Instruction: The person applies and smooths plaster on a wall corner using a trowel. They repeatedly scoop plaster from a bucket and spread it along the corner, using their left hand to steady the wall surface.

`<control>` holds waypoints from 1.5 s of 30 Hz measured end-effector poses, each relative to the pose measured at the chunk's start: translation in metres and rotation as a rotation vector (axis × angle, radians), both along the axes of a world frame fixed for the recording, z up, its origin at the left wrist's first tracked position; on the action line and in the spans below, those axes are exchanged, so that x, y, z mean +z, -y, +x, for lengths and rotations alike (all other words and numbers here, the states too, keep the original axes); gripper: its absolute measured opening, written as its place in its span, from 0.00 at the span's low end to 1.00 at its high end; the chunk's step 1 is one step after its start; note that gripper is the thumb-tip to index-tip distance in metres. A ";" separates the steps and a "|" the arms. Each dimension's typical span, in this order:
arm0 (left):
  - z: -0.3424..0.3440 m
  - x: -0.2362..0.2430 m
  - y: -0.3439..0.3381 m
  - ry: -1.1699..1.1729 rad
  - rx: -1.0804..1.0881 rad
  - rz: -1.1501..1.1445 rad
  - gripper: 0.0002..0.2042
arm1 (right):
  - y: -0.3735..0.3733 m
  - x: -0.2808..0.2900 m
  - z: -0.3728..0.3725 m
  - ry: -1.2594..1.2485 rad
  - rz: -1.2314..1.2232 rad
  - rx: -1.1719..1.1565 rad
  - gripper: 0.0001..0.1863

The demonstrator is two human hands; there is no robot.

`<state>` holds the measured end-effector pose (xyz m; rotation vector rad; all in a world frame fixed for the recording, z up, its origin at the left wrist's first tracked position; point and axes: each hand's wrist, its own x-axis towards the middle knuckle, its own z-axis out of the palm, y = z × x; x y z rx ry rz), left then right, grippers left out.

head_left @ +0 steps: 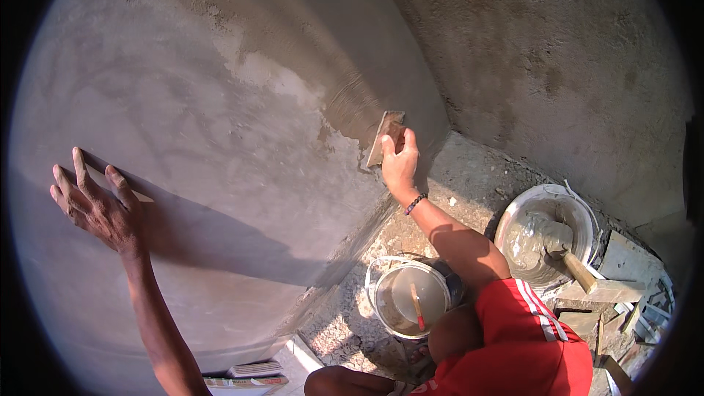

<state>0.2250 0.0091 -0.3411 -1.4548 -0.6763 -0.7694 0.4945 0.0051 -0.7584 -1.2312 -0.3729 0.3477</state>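
My left hand (95, 205) lies flat with fingers spread on the smooth grey plastered wall (220, 176), holding nothing. My right hand (400, 165) grips a small wooden float (385, 136) and presses its edge against the wall near the inner corner. A darker streak of wet mortar (352, 103) runs up and left from the float. My knee and red shorts (513, 337) show at the lower right.
A rough unfinished wall (557, 66) meets the smooth one at the corner. On the gravelly ground stand a white bucket (381, 279) of grey water with a red-handled brush (416, 308) and a round pan (579, 209) of mortar holding a wooden-handled trowel (579, 268). Boards (616, 290) lie at right.
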 end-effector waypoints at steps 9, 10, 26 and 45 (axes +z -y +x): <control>-0.003 0.001 0.004 -0.021 -0.002 0.010 0.26 | -0.012 0.026 0.041 -0.006 -0.097 -0.147 0.24; -0.003 0.003 0.004 -0.029 -0.006 0.011 0.26 | -0.010 0.009 0.023 -0.070 -0.038 -0.035 0.23; -0.008 -0.001 0.004 0.014 0.054 -0.028 0.28 | 0.012 0.121 -0.026 0.489 0.166 0.105 0.23; -0.002 -0.006 -0.001 0.033 -0.007 -0.037 0.26 | 0.037 0.095 -0.050 0.865 0.113 0.175 0.19</control>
